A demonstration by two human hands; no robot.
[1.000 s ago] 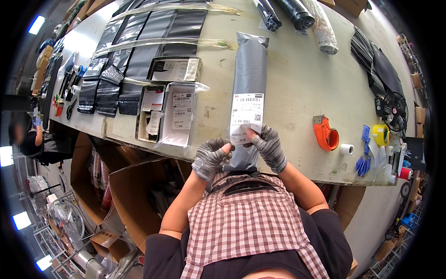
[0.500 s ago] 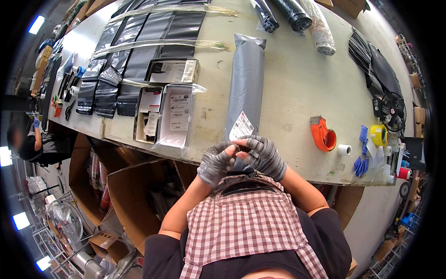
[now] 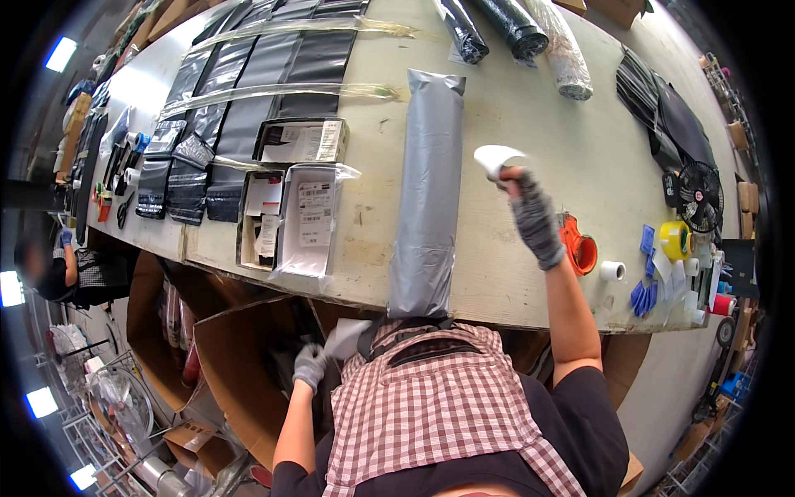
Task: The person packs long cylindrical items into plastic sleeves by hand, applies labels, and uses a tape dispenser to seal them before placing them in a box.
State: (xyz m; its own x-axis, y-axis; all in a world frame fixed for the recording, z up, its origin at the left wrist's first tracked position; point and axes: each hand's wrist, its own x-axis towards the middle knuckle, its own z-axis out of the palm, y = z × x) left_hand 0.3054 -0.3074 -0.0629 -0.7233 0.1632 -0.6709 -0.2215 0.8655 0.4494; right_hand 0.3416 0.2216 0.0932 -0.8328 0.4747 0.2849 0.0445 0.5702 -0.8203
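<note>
A long grey plastic mailing bag (image 3: pixel 428 190), filled out, lies lengthwise on the table, its near end over the front edge against my apron. My right hand (image 3: pixel 534 217) is raised over the table to the right of the bag. Its fingers are closed on a curled white paper label (image 3: pixel 498 156), slightly smeared by motion. My left hand (image 3: pixel 310 367) is down below the table edge, beside an open cardboard box (image 3: pixel 240 364). It is closed on a pale piece of paper (image 3: pixel 344 339) that sticks out toward my apron; its fingertips are partly blurred.
An orange tape dispenser (image 3: pixel 580 247) and a white roll (image 3: pixel 613 271) lie right. Small open boxes (image 3: pixel 310 219) holding labels stand left, before stacked black bags (image 3: pixel 277 70). Wrapped rolls (image 3: pixel 520 33) lie at the back. A small black fan (image 3: pixel 700 197) stands far right. Another person works far left.
My hands have parted from the bag's near end. The right moved up and right with the white label, the left down and left below the table edge. The label no longer shows on the bag.
</note>
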